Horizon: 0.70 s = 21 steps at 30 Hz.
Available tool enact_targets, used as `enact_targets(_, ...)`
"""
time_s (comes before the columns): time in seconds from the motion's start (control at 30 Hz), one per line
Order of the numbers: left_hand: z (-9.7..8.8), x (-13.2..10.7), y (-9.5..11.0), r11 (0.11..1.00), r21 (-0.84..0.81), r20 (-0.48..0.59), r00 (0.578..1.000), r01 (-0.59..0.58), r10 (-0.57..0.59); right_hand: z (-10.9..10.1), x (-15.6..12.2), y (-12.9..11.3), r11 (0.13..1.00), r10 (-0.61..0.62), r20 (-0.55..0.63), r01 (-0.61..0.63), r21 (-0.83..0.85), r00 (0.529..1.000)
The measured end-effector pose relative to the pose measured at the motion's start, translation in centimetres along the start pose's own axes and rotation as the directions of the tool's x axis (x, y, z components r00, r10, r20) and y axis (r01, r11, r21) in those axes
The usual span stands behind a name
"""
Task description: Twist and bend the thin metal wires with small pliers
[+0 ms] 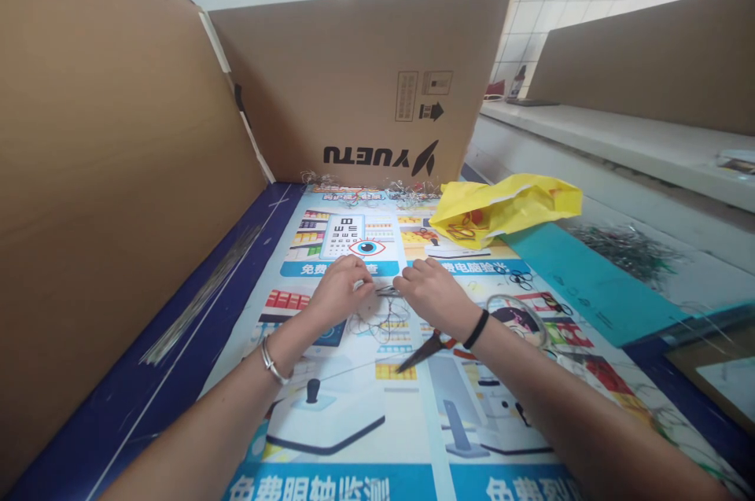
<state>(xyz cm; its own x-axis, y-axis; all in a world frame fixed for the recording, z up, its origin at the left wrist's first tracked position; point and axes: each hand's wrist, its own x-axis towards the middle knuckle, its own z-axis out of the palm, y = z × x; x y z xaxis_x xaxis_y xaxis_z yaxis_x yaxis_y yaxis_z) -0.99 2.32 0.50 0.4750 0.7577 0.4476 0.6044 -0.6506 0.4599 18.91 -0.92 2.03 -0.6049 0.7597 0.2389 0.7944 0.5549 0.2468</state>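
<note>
Near the middle of the printed sheet, my left hand [344, 286] and my right hand [435, 295] face each other, fingers pinched. A short stretch of thin wire [386, 291] spans the gap, with an end at each hand's fingertips. Loose loops of fine wire [377, 320] lie just below it; whether they join the held piece I cannot tell. Beside my right wrist rest scissors [420, 351] with dark blades and orange handles, partly hidden by my forearm. Small black rings [520, 279] lie to the right of that hand.
A yellow bag [507, 206] lies open with red bands inside. Straight wires [200, 296] lie bundled at left. Tangled wire [628, 253] sits at right, and clippings [413, 190] line the back. Cardboard panels [354, 76] stand at the left and back.
</note>
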Motion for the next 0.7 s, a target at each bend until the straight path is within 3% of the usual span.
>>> enact_targets(0.33,-0.69,0.09,0.32,0.984,0.174,0.069,0.997,-0.027,0.015,-0.68,0.23,-0.17,0.998,0.065,0.059,-0.066,0.022,0.996)
enact_targets(0.7,-0.77,0.15,0.85,0.98,0.196,0.124,0.992,-0.027,0.003,-0.31,0.56,-0.14,1.0,-0.019,0.036,0.019,-0.017,0.999)
